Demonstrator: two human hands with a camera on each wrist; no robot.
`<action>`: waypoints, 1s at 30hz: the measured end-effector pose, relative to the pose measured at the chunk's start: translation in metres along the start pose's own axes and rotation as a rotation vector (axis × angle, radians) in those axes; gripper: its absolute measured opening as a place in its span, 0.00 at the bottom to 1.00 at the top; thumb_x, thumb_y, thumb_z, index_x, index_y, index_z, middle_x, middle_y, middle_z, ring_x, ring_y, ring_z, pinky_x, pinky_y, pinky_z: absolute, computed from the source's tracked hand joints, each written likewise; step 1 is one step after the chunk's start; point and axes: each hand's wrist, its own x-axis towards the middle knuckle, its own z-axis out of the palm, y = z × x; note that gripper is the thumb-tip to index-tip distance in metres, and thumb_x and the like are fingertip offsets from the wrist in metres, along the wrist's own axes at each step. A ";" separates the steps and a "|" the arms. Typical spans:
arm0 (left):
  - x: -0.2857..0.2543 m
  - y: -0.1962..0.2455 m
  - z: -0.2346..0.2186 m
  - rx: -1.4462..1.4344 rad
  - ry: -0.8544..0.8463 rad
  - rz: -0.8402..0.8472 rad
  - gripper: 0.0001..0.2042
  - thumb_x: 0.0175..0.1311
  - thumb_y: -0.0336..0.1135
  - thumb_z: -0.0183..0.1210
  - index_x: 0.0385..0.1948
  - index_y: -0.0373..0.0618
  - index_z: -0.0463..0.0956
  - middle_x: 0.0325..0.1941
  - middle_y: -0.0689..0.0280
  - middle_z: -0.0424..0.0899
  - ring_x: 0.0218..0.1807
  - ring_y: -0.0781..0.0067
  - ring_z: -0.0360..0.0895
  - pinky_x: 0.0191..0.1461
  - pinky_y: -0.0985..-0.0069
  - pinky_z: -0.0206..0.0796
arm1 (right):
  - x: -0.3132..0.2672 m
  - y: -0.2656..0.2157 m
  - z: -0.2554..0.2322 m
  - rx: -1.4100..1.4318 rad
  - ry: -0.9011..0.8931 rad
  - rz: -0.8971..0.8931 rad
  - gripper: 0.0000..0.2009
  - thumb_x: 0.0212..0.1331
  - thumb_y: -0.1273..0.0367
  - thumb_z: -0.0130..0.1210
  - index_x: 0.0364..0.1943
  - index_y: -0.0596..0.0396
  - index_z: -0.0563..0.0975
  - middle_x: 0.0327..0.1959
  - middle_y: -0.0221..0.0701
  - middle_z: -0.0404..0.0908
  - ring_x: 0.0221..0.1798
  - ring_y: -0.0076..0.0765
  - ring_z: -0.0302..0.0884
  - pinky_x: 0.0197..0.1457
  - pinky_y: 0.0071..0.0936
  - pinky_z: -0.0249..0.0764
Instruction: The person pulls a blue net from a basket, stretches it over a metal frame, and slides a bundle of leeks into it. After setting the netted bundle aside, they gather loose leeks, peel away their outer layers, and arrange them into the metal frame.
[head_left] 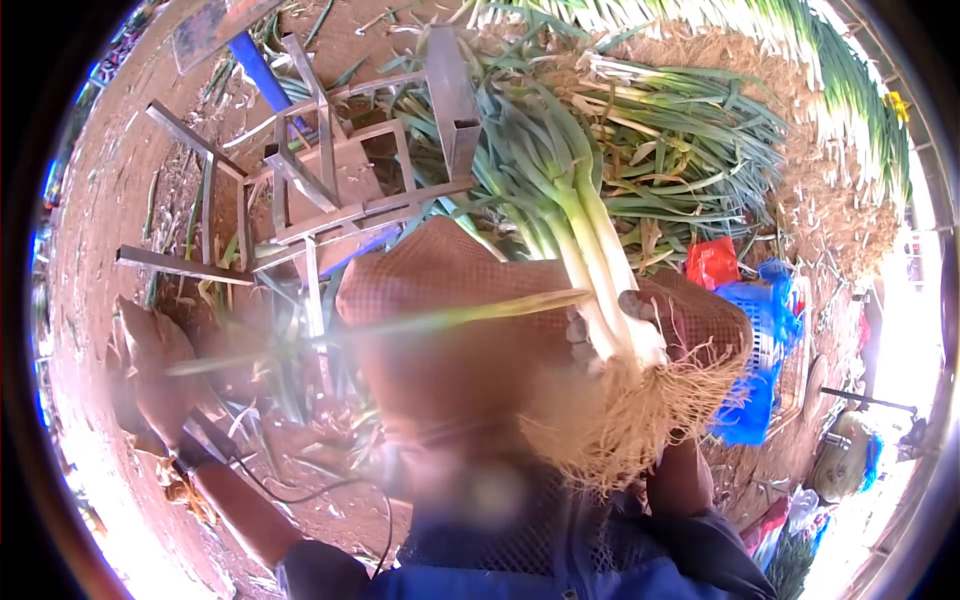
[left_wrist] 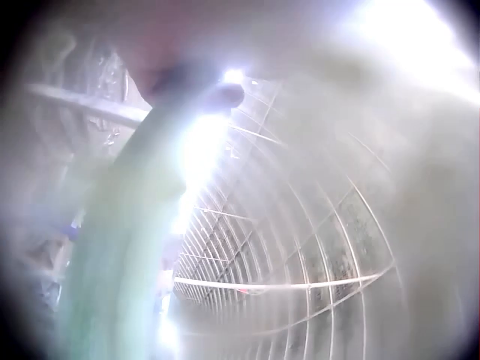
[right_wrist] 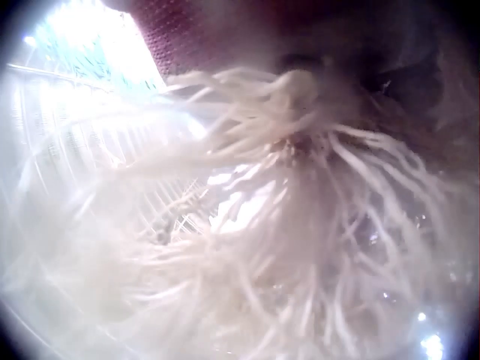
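While right hand (head_left: pixel 610 320) grips bunch of leeks (head_left: pixel 590 250) near white stems, roots (head_left: pixel 620 420) hang below fist, green tops pointing away over heap of leeks (head_left: pixel 700 150). Left hand (head_left: pixel 150 370), gloved, blurred, held out at left; long green leaf (head_left: pixel 400 322) runs from it toward bunch; grip cannot be told. Metal frame (head_left: pixel 320 190) on red soil beyond. Blue crate (head_left: pixel 760 350) beside right hand.

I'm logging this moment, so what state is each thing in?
Leeks: bunched, roots toward the camera, gripped by the right hand.
Roots: untrimmed, tangled.
Leaf strip: stretched sideways, blurred.
Left hand: raised, gloved; grip unclear.
Metal frame: standing on soil.
Blue basket: on the ground.
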 end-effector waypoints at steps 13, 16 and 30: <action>-0.030 -0.016 -0.119 -0.315 0.473 -0.100 0.11 0.80 0.30 0.43 0.47 0.28 0.70 0.25 0.73 0.58 0.25 0.83 0.54 0.30 0.84 0.51 | 0.026 0.068 -0.013 -0.703 0.187 -0.555 0.21 0.71 0.67 0.53 0.65 0.62 0.71 0.64 0.45 0.75 0.67 0.45 0.73 0.72 0.42 0.69; -0.047 -0.016 -0.175 -1.018 0.594 -0.410 0.14 0.79 0.32 0.46 0.51 0.27 0.71 0.26 0.73 0.59 0.27 0.83 0.54 0.32 0.84 0.51 | 0.042 0.086 -0.002 -0.807 0.194 -0.714 0.20 0.69 0.62 0.57 0.59 0.58 0.76 0.56 0.35 0.80 0.60 0.33 0.75 0.68 0.31 0.69; -0.082 0.108 -0.255 -0.514 0.856 -0.354 0.19 0.79 0.35 0.50 0.61 0.26 0.69 0.26 0.75 0.57 0.26 0.87 0.49 0.28 0.84 0.44 | 0.097 0.072 0.034 -0.255 0.267 -0.076 0.14 0.68 0.68 0.57 0.54 0.57 0.79 0.45 0.29 0.82 0.45 0.25 0.78 0.51 0.27 0.77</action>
